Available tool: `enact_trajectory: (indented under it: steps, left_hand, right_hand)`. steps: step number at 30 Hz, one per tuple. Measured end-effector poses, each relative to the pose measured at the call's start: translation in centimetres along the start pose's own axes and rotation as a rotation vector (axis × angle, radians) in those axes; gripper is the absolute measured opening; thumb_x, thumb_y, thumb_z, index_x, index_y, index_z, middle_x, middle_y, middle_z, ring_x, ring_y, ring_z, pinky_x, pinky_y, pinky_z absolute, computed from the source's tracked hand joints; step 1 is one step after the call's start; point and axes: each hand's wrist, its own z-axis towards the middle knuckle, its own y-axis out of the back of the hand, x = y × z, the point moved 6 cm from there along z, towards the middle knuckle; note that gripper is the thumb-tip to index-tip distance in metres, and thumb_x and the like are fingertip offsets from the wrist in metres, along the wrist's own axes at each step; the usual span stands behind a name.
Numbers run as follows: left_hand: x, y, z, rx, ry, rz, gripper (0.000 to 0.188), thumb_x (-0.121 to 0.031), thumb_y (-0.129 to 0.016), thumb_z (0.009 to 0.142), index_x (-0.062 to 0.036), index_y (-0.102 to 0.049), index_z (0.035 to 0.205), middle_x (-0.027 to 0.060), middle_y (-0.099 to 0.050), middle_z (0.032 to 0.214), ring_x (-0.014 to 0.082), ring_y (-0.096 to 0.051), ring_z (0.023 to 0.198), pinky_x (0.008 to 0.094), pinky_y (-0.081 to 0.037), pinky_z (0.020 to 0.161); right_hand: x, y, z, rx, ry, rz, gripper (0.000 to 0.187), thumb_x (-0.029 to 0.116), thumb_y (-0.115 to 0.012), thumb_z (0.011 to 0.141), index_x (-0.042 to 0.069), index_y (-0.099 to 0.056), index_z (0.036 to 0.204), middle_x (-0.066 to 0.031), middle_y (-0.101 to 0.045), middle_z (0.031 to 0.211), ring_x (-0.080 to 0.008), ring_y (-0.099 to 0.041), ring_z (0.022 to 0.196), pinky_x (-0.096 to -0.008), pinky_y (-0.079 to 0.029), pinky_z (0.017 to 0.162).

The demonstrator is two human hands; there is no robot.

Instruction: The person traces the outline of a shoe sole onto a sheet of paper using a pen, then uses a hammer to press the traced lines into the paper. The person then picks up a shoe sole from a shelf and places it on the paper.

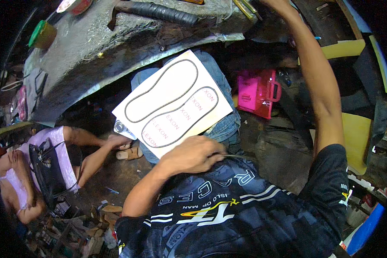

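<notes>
White board (173,102) with 2 sole outlines (179,117) lies across the lap (226,128), probably to stay flat. Left hand (193,155) is curled by the board's near edge, grip unclear; right hand (280,5) is beyond it, can't tell its grip.

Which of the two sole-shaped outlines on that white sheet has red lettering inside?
The lower-right outline, nearer the left hand: red letters run along it, while the upper-left outline is plain white inside.
</notes>
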Motion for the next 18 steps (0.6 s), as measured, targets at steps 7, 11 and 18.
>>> enact_trajectory:
  steps: [7, 11, 18]
  left_hand:
    - [3.4, 3.2, -11.9, -0.332, 0.444, 0.262, 0.025, -0.029, -0.084, 0.094, -0.0085, -0.084, 0.108, 0.0134, -0.081, 0.109, 0.0336, -0.077, 0.102, 0.0457, -0.059, 0.087]
    - [5.0, 4.5, -15.0, -0.948, 0.613, 0.180, 0.044, -0.019, -0.091, 0.086, -0.0060, -0.076, 0.125, 0.0130, -0.072, 0.113, 0.0304, -0.070, 0.099, 0.0408, -0.058, 0.084]
    - [5.7, 2.3, -14.1, -0.927, 0.660, 0.410, 0.082, -0.027, -0.098, 0.075, -0.0021, -0.062, 0.145, 0.0247, -0.057, 0.138, 0.0441, -0.060, 0.124, 0.0545, -0.052, 0.105]
  right_hand:
    - [9.7, -0.2, -9.9, 0.074, 0.507, 0.411, 0.029, 0.018, -0.072, 0.101, 0.008, -0.077, 0.128, -0.0167, -0.077, 0.119, -0.0365, -0.075, 0.107, -0.0444, -0.058, 0.091]
    - [17.7, -3.2, -24.2, 0.491, 0.796, 0.486, 0.041, 0.023, -0.087, 0.084, 0.003, -0.077, 0.118, -0.0148, -0.070, 0.122, -0.0341, -0.067, 0.116, -0.0485, -0.053, 0.099]
    - [18.4, -4.1, -27.7, 0.504, 0.741, 0.435, 0.068, 0.023, -0.094, 0.070, 0.003, -0.068, 0.131, -0.0147, -0.062, 0.134, -0.0350, -0.056, 0.122, -0.0467, -0.049, 0.099]
